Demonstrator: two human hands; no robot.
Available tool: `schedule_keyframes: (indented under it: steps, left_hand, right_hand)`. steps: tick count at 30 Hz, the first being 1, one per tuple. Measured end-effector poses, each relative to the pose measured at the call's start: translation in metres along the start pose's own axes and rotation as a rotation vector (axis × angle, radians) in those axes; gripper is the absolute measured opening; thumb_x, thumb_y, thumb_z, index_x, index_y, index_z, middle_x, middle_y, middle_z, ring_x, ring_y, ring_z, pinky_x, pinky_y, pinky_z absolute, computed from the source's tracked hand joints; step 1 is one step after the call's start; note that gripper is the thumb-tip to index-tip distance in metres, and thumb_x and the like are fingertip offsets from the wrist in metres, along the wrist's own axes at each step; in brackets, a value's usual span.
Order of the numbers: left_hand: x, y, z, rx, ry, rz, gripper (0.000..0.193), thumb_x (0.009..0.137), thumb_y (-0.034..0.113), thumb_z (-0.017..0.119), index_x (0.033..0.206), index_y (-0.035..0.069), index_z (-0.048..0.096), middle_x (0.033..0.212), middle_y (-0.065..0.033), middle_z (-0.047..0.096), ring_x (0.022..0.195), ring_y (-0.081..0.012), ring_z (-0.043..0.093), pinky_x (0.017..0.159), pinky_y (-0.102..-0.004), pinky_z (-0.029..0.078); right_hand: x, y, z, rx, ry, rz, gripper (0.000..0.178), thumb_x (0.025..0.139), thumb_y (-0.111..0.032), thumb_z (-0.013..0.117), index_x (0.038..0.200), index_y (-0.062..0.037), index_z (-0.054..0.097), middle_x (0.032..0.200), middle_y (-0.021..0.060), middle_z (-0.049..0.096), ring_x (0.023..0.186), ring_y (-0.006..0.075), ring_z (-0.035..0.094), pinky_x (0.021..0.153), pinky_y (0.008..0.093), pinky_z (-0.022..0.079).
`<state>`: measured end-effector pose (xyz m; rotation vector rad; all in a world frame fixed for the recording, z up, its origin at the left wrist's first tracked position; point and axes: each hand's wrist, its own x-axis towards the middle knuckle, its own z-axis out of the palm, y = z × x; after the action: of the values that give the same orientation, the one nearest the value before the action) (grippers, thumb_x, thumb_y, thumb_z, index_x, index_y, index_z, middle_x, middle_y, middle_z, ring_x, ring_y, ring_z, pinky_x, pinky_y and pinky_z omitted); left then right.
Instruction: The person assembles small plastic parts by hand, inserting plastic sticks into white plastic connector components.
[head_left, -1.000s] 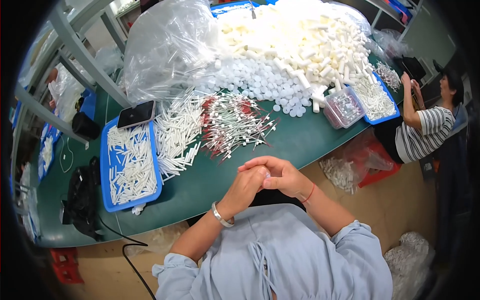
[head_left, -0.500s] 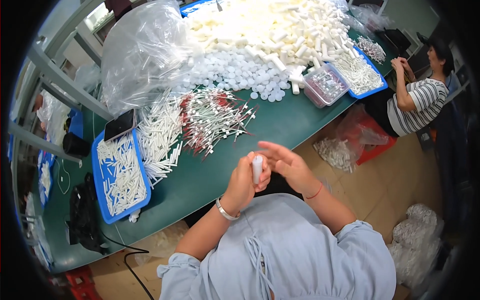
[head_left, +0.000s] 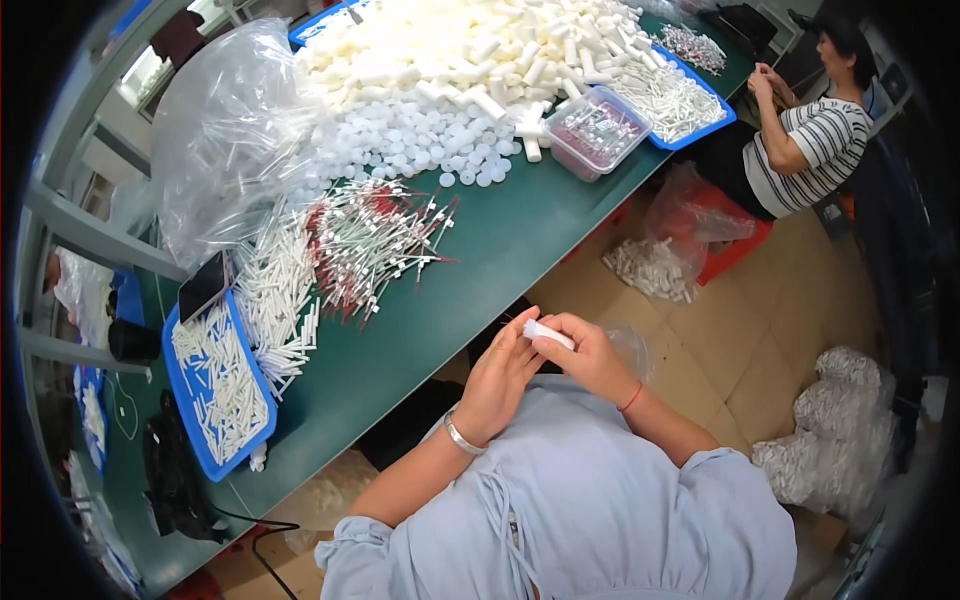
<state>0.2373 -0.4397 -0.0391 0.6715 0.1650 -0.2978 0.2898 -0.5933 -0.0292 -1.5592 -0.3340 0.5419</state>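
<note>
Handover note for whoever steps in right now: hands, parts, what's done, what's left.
Right hand: pinching a small white tube, held off the table edge above the lap.
Left hand: fingertips at the tube's near end; whether it grips anything thin there cannot be told.
Parts: loose pile of red-tipped thin pieces and white tubes on the green table; more white tubes in the blue tray at left.
Done: one tube picked up and in hand.
Left: both loose piles look large. Another person works at the far end.
</note>
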Motion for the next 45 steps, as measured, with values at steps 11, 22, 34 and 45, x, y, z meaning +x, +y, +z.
schedule_keyframes:
  steps: [11, 22, 34, 45]
  left_hand:
    - [0.015, -0.015, -0.021, -0.141, 0.057, -0.154, 0.046, 0.104, 0.023, 0.033, 0.144, 0.002, 0.030, 0.145, -0.0130, 0.038, 0.135, -0.0221, 0.038, 0.114, -0.0381, 0.029]
    - [0.020, -0.010, -0.020, -0.190, 0.089, -0.136, 0.044, 0.104, 0.030, 0.032, 0.137, 0.001, 0.039, 0.141, -0.0118, 0.043, 0.130, -0.0200, 0.042, 0.110, -0.0357, 0.033]
    - [0.019, -0.020, -0.030, 0.025, 0.076, 0.000, 0.039, 0.104, 0.030, 0.035, 0.131, 0.005, 0.047, 0.127, -0.0041, 0.053, 0.114, -0.0148, 0.051, 0.096, -0.0302, 0.042]
    - [0.024, -0.012, -0.005, 0.251, 0.280, 0.104, 0.037, 0.103, 0.030, 0.039, 0.116, 0.000, 0.055, 0.107, -0.0105, 0.063, 0.099, -0.0165, 0.060, 0.089, -0.0297, 0.048]
  right_hand:
    - [0.024, 0.024, 0.003, -0.468, 0.237, -0.120, 0.026, 0.086, -0.027, 0.067, 0.096, -0.0038, 0.059, 0.079, 0.0150, 0.066, 0.071, 0.0288, 0.067, 0.061, 0.0365, 0.051]
    - [0.032, 0.021, 0.015, -0.585, 0.259, -0.219, 0.023, 0.087, -0.023, 0.066, 0.091, -0.0042, 0.054, 0.073, 0.0152, 0.064, 0.064, 0.0326, 0.064, 0.055, 0.0395, 0.049]
    - [0.029, 0.041, 0.031, 0.840, 0.110, 0.211, 0.024, 0.097, -0.027, 0.057, 0.084, -0.0075, 0.053, 0.063, -0.0037, 0.043, 0.049, 0.0035, 0.033, 0.042, 0.0197, 0.027]
    - [0.012, 0.050, 0.007, -0.045, 0.270, -0.077, 0.030, 0.094, -0.030, 0.059, 0.103, -0.0012, 0.059, 0.073, 0.0060, 0.057, 0.059, 0.0112, 0.053, 0.055, 0.0268, 0.047]
